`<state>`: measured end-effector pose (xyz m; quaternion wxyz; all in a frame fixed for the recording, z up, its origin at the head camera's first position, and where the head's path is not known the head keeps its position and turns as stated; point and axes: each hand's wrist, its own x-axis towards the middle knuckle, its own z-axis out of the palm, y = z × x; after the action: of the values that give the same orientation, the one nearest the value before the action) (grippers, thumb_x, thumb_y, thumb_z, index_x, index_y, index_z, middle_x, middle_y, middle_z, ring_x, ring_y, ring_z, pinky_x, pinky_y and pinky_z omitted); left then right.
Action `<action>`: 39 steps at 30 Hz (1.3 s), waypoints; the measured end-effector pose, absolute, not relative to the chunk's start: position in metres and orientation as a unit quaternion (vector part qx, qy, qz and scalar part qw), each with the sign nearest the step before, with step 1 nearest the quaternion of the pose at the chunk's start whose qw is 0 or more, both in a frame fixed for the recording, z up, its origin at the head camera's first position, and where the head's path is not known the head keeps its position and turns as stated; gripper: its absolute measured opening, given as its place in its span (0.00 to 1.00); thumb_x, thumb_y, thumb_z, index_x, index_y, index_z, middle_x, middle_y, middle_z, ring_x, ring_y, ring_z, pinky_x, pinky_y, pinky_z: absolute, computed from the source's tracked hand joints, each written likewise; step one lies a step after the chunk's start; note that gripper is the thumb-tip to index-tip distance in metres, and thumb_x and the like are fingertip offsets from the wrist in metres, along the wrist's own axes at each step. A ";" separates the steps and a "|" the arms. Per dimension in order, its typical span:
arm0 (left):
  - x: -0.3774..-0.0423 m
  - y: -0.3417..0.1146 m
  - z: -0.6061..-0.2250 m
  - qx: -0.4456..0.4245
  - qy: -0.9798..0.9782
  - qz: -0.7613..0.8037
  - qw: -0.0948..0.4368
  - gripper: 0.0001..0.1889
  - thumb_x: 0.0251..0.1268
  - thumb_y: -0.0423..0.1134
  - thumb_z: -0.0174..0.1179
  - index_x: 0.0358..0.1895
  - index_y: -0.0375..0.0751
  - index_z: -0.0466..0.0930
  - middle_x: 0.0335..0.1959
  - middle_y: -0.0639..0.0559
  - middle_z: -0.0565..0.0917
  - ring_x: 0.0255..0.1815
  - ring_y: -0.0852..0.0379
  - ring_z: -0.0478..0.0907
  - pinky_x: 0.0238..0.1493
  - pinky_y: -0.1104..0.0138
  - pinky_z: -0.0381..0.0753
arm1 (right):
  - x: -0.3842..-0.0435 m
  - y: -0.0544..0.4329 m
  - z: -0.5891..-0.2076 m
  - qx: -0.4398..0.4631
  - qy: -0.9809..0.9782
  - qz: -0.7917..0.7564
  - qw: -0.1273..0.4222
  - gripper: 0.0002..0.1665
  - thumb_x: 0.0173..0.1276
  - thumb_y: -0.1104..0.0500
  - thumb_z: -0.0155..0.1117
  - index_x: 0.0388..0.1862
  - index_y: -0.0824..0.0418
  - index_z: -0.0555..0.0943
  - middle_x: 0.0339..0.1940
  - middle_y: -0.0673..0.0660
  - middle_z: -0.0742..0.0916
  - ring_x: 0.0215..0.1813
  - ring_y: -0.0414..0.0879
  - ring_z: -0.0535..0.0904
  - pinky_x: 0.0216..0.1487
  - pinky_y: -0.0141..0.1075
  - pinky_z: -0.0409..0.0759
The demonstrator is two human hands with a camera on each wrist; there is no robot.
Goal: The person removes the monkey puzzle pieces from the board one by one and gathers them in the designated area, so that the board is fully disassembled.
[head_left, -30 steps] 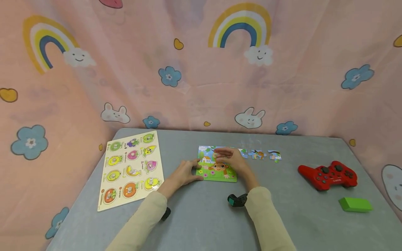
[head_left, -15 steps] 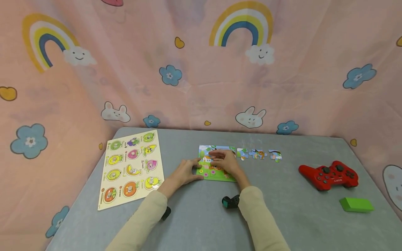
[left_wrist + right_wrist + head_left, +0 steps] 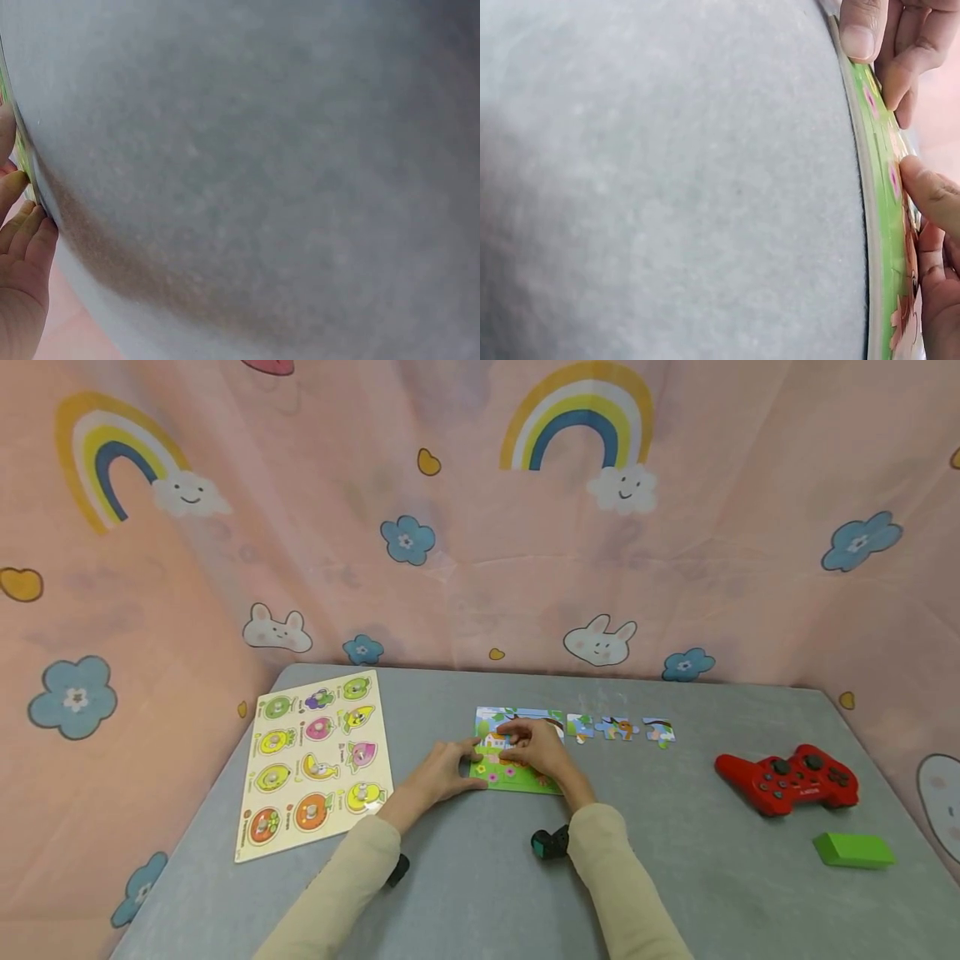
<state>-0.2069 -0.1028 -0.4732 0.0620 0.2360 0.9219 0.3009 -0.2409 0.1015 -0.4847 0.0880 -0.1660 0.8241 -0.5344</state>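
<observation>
A small jigsaw puzzle board (image 3: 517, 780) with a green meadow, pink flowers and a little house lies flat on the table. My left hand (image 3: 442, 772) holds its left edge, thumb near the lower corner and fingers higher up. In the right wrist view, the left thumb (image 3: 861, 37) presses the board's rim. Over the board's middle, my right hand (image 3: 546, 750) bends its fingers, with the thumb (image 3: 922, 182) touching the picture. Whether a piece sits between those fingers is hidden. Three loose jigsaw pieces stand in a row to the right: one (image 3: 580, 727), another (image 3: 617, 728) and a third (image 3: 659, 731).
A wooden fruit peg puzzle (image 3: 315, 768) lies on the left of the grey table (image 3: 480, 893). At the right are a red game controller (image 3: 791, 781) and a green block (image 3: 853, 850). A pink patterned cloth (image 3: 480, 527) hangs behind the table.
My right hand has shifted left over the puzzle board, uncovering the nearest loose piece. Its straighter fingers have bent down onto the board. The left hand stays at the board's edge.
</observation>
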 end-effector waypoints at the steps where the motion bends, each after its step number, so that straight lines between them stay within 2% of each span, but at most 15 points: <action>1: -0.207 -0.103 -0.474 0.235 0.922 0.300 0.063 0.22 0.53 0.42 0.72 0.49 0.31 0.83 0.62 0.39 0.75 0.63 0.43 0.72 0.62 0.57 0.71 | -0.241 0.101 -0.485 -0.165 0.826 -0.531 0.087 0.20 0.55 0.70 0.72 0.48 0.70 0.82 0.33 0.62 0.82 0.21 0.39 0.68 0.22 0.28 0.69; 10: -0.206 -0.103 -0.474 0.227 0.925 0.299 0.065 0.23 0.53 0.43 0.72 0.49 0.31 0.83 0.63 0.40 0.74 0.64 0.43 0.71 0.62 0.56 0.72 | -0.240 0.097 -0.484 -0.163 0.838 -0.517 0.063 0.19 0.54 0.71 0.72 0.46 0.70 0.83 0.37 0.61 0.84 0.28 0.42 0.72 0.30 0.30 0.73; 18: -0.205 -0.103 -0.473 0.244 0.925 0.288 0.051 0.22 0.53 0.43 0.72 0.47 0.31 0.84 0.63 0.40 0.74 0.61 0.42 0.73 0.60 0.56 0.73 | -0.238 0.092 -0.481 -0.140 0.851 -0.502 0.058 0.21 0.52 0.71 0.74 0.47 0.68 0.83 0.37 0.60 0.83 0.30 0.44 0.72 0.33 0.32 0.74; 22: -0.205 -0.103 -0.474 0.250 0.923 0.289 0.045 0.21 0.52 0.42 0.72 0.46 0.32 0.84 0.62 0.38 0.74 0.60 0.42 0.75 0.59 0.56 0.74 | -0.239 0.091 -0.482 -0.157 0.862 -0.481 0.041 0.22 0.52 0.70 0.74 0.48 0.68 0.82 0.43 0.62 0.85 0.40 0.51 0.80 0.43 0.40 0.80; 26: -0.205 -0.104 -0.475 0.259 0.922 0.286 0.036 0.19 0.52 0.42 0.73 0.44 0.35 0.83 0.62 0.38 0.75 0.57 0.42 0.76 0.57 0.56 0.76 | -0.239 0.092 -0.483 -0.181 0.859 -0.478 0.034 0.23 0.51 0.71 0.75 0.48 0.69 0.82 0.46 0.63 0.86 0.49 0.56 0.82 0.51 0.45 0.80; 39: -0.205 -0.104 -0.474 0.258 0.927 0.269 0.043 0.19 0.53 0.44 0.71 0.44 0.36 0.81 0.63 0.38 0.74 0.58 0.42 0.76 0.56 0.57 0.76 | -0.243 0.096 -0.477 -0.231 0.863 -0.446 0.048 0.24 0.52 0.69 0.75 0.50 0.70 0.82 0.48 0.65 0.85 0.50 0.58 0.82 0.50 0.42 0.81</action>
<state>-0.2047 -0.1041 -0.4741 0.0426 0.2583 0.9270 0.2686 -0.2429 0.0959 -0.4769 0.0482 -0.2312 0.8633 -0.4460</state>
